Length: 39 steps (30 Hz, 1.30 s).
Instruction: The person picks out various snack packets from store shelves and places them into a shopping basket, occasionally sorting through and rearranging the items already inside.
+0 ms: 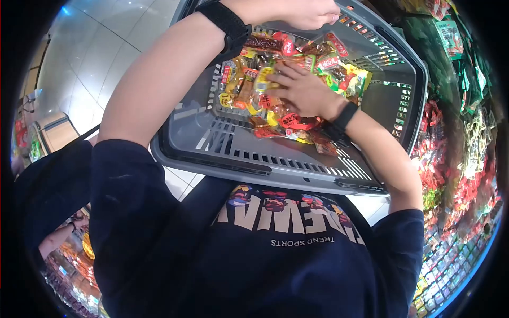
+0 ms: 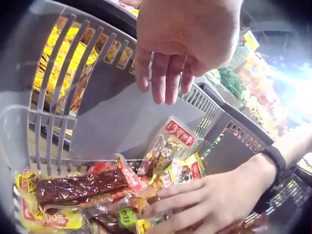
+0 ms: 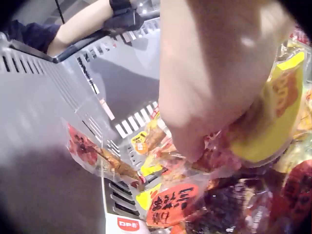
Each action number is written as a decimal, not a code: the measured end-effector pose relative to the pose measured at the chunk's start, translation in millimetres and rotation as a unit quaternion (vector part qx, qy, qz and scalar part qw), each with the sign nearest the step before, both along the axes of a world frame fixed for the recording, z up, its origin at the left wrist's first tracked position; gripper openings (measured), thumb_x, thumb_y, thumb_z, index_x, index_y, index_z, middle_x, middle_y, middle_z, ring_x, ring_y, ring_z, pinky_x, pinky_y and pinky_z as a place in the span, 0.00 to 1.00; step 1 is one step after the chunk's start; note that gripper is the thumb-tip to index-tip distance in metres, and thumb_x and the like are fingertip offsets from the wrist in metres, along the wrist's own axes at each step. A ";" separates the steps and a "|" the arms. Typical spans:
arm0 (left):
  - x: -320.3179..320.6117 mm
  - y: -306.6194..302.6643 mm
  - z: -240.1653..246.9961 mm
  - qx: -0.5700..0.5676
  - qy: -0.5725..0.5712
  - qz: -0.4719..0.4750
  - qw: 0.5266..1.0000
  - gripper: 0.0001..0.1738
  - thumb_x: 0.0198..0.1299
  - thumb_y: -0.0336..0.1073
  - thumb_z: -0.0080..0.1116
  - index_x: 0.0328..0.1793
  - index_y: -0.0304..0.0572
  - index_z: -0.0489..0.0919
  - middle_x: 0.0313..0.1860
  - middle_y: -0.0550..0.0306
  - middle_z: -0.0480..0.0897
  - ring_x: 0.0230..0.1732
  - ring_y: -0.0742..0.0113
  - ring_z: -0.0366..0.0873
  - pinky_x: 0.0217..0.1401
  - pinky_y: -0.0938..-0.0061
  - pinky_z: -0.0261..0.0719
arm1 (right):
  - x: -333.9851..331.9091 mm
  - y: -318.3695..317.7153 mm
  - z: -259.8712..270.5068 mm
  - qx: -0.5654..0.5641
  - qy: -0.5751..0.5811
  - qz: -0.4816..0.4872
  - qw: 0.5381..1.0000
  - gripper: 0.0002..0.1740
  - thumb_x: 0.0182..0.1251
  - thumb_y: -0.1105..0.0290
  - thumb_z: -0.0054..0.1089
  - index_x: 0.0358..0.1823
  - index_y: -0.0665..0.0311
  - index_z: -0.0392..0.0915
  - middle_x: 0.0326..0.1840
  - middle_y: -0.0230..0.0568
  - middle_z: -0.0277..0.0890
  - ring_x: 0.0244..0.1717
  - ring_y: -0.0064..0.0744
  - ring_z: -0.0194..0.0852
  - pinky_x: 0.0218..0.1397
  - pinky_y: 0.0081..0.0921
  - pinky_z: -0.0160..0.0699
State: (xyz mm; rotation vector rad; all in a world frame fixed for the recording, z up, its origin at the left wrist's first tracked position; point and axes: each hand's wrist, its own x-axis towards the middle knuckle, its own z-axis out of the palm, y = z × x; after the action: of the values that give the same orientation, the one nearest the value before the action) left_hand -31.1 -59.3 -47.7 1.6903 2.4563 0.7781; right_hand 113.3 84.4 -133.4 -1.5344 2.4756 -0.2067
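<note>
A grey plastic shopping basket [image 1: 199, 130] contains a pile of clear and coloured snack packets [image 1: 246, 87]. My right hand [image 1: 305, 93] rests on the pile with its fingers spread over the packets. In the right wrist view, a yellow packet [image 3: 280, 117] lies against that hand, its fingertips hidden. My left hand [image 1: 307, 13] is at the basket's far rim. Seen in the left wrist view, its fingers [image 2: 171, 80] hang down almost straight and hold nothing. Below them lie a dark brown vacuum-packed snack [image 2: 80, 187] and a clear packet with a red label [image 2: 168, 141].
Racks of hanging packets [image 1: 440, 153] run along the right side. Pale floor tiles [image 1: 106, 63] show at the left. A second person's forearm [image 1: 55, 241] is at the lower left, beside more packaged goods. The basket's near rim [image 1: 275, 177] lies close to my shirt.
</note>
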 end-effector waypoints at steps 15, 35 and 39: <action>49.2 15.6 -12.2 -0.439 -0.124 0.010 0.890 0.14 0.57 0.40 0.64 0.44 0.37 0.82 0.36 0.50 0.86 0.37 0.57 0.84 0.41 0.65 0.81 | 5.6 95.2 58.2 0.259 -0.184 -0.318 0.893 0.24 0.64 0.48 0.58 0.57 0.50 0.79 0.51 0.43 0.80 0.53 0.44 0.79 0.56 0.39 0.77; 95.2 15.8 -96.6 -0.445 -0.057 -0.074 0.891 0.27 0.49 0.50 0.69 0.44 0.35 0.75 0.33 0.47 0.83 0.37 0.50 0.84 0.35 0.59 0.79 | 8.7 88.5 15.1 0.063 -0.081 -0.283 0.954 0.31 0.51 0.63 0.72 0.59 0.56 0.76 0.57 0.43 0.76 0.53 0.47 0.78 0.56 0.39 0.78; 73.5 16.2 -93.7 -0.401 -0.243 -0.054 0.882 0.32 0.35 0.27 0.72 0.52 0.33 0.75 0.36 0.42 0.83 0.38 0.50 0.83 0.37 0.60 0.79 | 3.5 88.2 24.1 0.100 -0.130 -0.276 0.947 0.30 0.51 0.65 0.72 0.59 0.54 0.76 0.54 0.39 0.76 0.53 0.45 0.78 0.56 0.39 0.78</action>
State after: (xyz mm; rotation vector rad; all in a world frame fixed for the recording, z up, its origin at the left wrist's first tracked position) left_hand 42.4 -43.1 -141.4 1.1182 1.8939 0.0850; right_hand 116.9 172.6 -109.3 -0.6602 2.5487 -0.2205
